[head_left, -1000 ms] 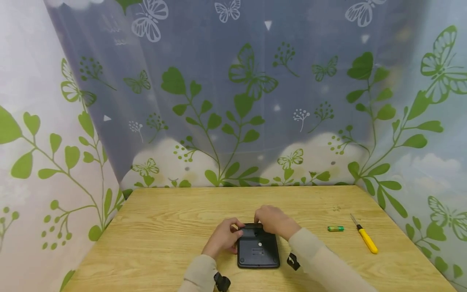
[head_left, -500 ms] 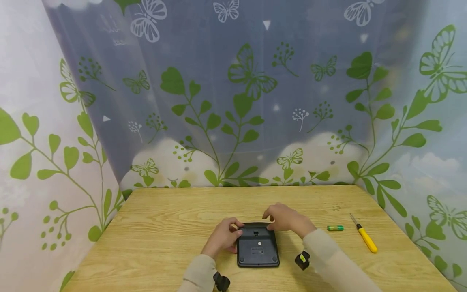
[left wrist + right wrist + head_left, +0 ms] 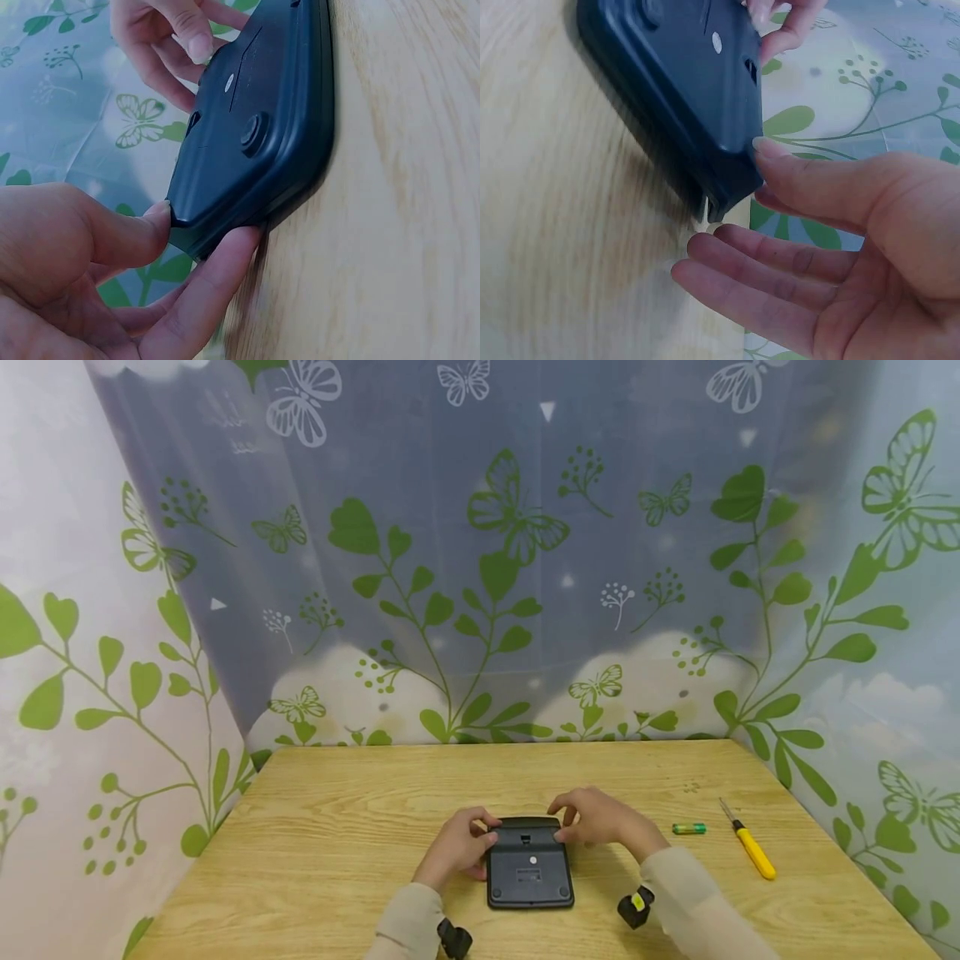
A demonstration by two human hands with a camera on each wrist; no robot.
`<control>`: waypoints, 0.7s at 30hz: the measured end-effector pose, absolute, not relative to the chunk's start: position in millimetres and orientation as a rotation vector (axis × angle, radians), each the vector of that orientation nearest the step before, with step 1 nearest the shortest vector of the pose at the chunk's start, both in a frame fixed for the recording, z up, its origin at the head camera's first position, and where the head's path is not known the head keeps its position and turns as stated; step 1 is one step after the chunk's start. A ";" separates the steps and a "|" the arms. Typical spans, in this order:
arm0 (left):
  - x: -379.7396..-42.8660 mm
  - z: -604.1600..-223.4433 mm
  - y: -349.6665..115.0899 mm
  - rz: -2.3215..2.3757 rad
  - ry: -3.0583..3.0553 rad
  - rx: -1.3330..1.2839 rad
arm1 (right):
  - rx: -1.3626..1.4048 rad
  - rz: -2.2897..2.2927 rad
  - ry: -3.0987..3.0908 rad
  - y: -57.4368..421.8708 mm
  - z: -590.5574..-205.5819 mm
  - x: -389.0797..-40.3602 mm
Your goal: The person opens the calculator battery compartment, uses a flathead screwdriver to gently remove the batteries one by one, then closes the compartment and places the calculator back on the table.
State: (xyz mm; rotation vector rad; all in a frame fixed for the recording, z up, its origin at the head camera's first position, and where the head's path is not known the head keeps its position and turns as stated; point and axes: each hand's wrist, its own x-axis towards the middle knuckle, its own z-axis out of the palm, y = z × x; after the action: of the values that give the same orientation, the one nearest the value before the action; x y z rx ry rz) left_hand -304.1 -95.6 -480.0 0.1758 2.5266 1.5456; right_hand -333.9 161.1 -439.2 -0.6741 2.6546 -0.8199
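A black calculator (image 3: 546,887) lies face down on the table, its underside up, with round feet, a small white sticker (image 3: 533,860) and a latch slot (image 3: 526,839) near the raised far end. My left hand (image 3: 452,845) pinches its far left corner; in the left wrist view the thumb (image 3: 142,236) presses on top and a finger (image 3: 225,277) is at the side below. At the far right corner is my right hand (image 3: 603,818). Its thumb tip (image 3: 769,148) touches the edge, while the other fingers (image 3: 757,262) extend apart below the corner.
To the right lie a green battery (image 3: 689,829) and a screwdriver (image 3: 753,852) with a yellow handle. A patterned curtain (image 3: 420,568) hangs behind the wooden table (image 3: 360,793) and along both sides.
My right hand has moved off the calculator's far end to its right corner, uncovering the latch slot. The left hand keeps its hold, and the calculator has hardly shifted.
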 end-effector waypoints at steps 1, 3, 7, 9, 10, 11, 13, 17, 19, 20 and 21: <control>-304.0 -480.0 -95.8 1.547 2.525 0.176 | -0.663 -0.847 2.645 161.4 -440.9 -333.5; -304.1 -479.9 -96.0 1.546 2.525 0.178 | -0.648 -0.890 2.632 161.8 -442.6 -332.4; -303.6 -479.1 -96.1 1.545 2.523 0.180 | -0.631 -0.936 2.625 161.6 -444.7 -330.0; -303.6 -478.9 -96.1 1.542 2.522 0.174 | -0.634 -0.943 2.628 161.9 -445.6 -329.3; -303.7 -478.8 -96.0 1.541 2.522 0.170 | -0.634 -0.948 2.628 161.9 -446.0 -329.1; -303.6 -478.6 -96.0 1.541 2.521 0.168 | -0.635 -0.949 2.630 162.1 -446.6 -329.1; -303.5 -478.2 -95.7 1.540 2.521 0.165 | -0.637 -0.954 2.634 162.0 -447.3 -328.8; -302.8 -477.8 -94.9 1.541 2.523 0.160 | -0.629 -0.960 2.642 160.8 -448.2 -328.1; -302.3 -477.6 -94.8 1.540 2.527 0.158 | -0.626 -0.958 2.647 159.6 -448.7 -328.1; -302.0 -477.4 -95.0 1.541 2.527 0.158 | -0.625 -0.959 2.650 158.8 -448.7 -328.1; -301.8 -477.2 -95.1 1.542 2.527 0.159 | -0.629 -0.956 2.654 157.9 -448.9 -328.3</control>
State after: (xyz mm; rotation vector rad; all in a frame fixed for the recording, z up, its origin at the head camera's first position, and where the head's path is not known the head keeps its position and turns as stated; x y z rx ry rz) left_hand -301.8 -95.1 -477.2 0.1593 2.5272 1.5422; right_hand -328.3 157.9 -448.9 -0.6286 2.6540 -0.9563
